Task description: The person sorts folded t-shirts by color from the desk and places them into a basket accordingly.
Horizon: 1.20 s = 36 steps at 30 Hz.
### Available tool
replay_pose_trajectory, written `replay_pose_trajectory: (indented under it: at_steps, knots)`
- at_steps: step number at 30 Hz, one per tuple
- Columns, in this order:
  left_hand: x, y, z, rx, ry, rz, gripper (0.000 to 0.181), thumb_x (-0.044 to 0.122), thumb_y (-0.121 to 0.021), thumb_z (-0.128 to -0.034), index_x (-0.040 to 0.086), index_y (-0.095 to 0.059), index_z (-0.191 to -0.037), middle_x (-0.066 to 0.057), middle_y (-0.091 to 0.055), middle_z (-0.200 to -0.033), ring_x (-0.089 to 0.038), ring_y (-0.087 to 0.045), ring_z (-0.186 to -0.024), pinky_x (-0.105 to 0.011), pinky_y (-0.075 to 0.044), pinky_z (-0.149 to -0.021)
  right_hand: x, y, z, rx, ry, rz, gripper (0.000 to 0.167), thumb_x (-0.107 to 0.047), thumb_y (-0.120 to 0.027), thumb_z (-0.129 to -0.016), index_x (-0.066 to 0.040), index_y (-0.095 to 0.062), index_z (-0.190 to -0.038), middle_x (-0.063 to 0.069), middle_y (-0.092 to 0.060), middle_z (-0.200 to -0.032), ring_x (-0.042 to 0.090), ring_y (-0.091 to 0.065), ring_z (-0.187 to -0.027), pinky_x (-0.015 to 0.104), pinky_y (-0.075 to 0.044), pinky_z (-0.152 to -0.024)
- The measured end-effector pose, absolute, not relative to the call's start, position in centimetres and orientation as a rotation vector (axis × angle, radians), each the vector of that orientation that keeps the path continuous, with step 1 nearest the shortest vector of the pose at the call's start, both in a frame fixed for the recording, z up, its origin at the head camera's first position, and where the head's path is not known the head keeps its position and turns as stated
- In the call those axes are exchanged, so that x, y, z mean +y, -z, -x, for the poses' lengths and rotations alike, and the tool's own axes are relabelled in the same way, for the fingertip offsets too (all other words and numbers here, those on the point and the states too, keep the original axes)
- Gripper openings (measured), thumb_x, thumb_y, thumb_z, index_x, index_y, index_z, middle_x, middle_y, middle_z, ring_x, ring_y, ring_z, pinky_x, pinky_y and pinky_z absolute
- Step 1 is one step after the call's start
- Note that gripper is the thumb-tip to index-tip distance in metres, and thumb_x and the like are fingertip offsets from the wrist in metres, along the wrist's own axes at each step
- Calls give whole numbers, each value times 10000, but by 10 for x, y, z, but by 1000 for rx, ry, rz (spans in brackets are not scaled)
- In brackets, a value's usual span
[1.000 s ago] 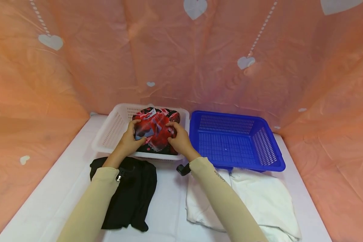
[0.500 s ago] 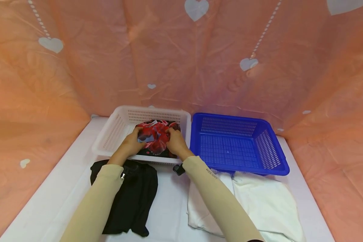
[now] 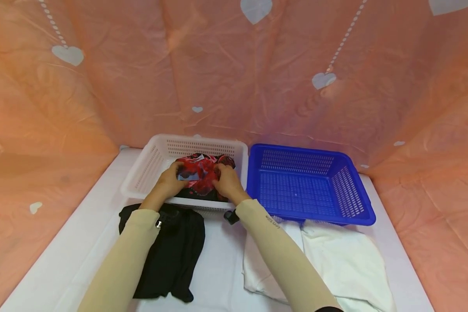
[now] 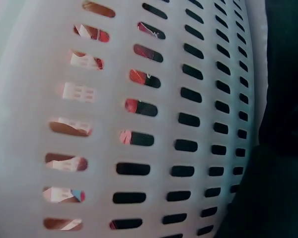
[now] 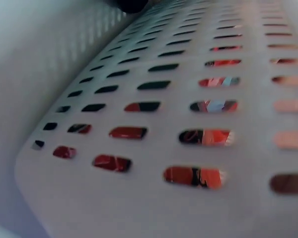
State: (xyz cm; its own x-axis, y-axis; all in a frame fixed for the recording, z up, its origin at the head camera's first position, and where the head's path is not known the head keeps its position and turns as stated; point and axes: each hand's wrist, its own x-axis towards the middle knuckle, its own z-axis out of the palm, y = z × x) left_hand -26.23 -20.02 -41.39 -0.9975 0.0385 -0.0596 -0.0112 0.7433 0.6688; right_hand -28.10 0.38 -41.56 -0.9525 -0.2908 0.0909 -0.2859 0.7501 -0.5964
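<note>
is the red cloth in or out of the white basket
In: the cloth is inside the basket, red showing through its slotted wall in both wrist views.

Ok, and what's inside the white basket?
Inside the white basket, a red-and-black patterned cloth sits toward the right, held by the left hand and right hand. Some basket floor shows left of it; anything beneath the cloth is covered.
</note>
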Motion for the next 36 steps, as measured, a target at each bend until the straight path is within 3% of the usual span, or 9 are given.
replay_pose_trajectory:
  at_steps: [11,15,20,24,27,29,32,35,36]
  knots:
    - [-207,401,228,2991,-1383,-146,472,131,-617,-902,4,-478,-1334,-246,-552,-1293,-414,-577,-1117,-519,-495,-902,13,403,251,2856,1299,609,453,-183,-645,-877,-102,-544,-1311,211,-571,-1153,309,-562,-995,428,-488,-864]
    - [-217,399,196,3094,-1450,-299,359,105,-649,-887,34,-582,-1233,-187,-613,-1206,-362,-622,-1049,-405,-553,-793,21,394,226,2722,1492,685,406,-171,-656,-858,-120,-583,-1254,184,-605,-1127,330,-598,-980,371,-504,-807]
    - [-234,401,149,3236,-1384,-310,328,103,-699,-851,77,-639,-1173,-123,-645,-1125,-124,-629,-953,-188,-519,-710,30,389,193,2532,1670,720,379,-166,-673,-850,-142,-599,-1221,135,-617,-1188,324,-641,-998,402,-550,-820]
    - [-252,410,114,3258,-1314,-169,344,143,-715,-853,108,-637,-1186,-107,-631,-1128,139,-507,-922,-134,-474,-682,34,393,171,2442,1686,719,386,-172,-679,-847,-141,-598,-1224,143,-642,-1168,271,-656,-968,321,-554,-797]
    - [-269,423,90,3218,-1274,-34,366,179,-710,-866,94,-618,-1210,-138,-611,-1175,207,-440,-908,-120,-464,-657,34,403,158,2397,1658,696,393,-183,-679,-851,-147,-594,-1233,158,-649,-1167,254,-656,-948,258,-537,-775]
    - [-281,433,77,3172,-1242,58,399,207,-706,-874,87,-597,-1238,-178,-582,-1217,142,-505,-929,-118,-467,-643,32,412,150,2380,1633,669,403,-196,-681,-851,-144,-590,-1239,173,-646,-1168,263,-655,-940,261,-535,-770]
    - [-294,448,63,3058,-1230,167,489,242,-698,-882,68,-533,-1309,-266,-525,-1282,-189,-649,-1010,-138,-468,-639,26,428,139,2373,1572,619,442,-221,-691,-836,-143,-580,-1256,202,-627,-1184,285,-656,-941,298,-538,-774]
    - [-300,462,55,2932,-1227,222,606,293,-682,-895,72,-426,-1398,-342,-480,-1322,-518,-555,-1110,-181,-489,-691,18,441,129,2406,1449,571,488,-266,-709,-810,-184,-565,-1269,183,-623,-1169,265,-646,-949,296,-514,-768]
    - [-300,465,54,2893,-1234,230,642,305,-677,-899,81,-385,-1425,-352,-477,-1328,-527,-543,-1128,-191,-483,-712,16,445,126,2416,1412,566,504,-277,-712,-800,-192,-560,-1273,169,-626,-1140,234,-634,-932,283,-498,-752]
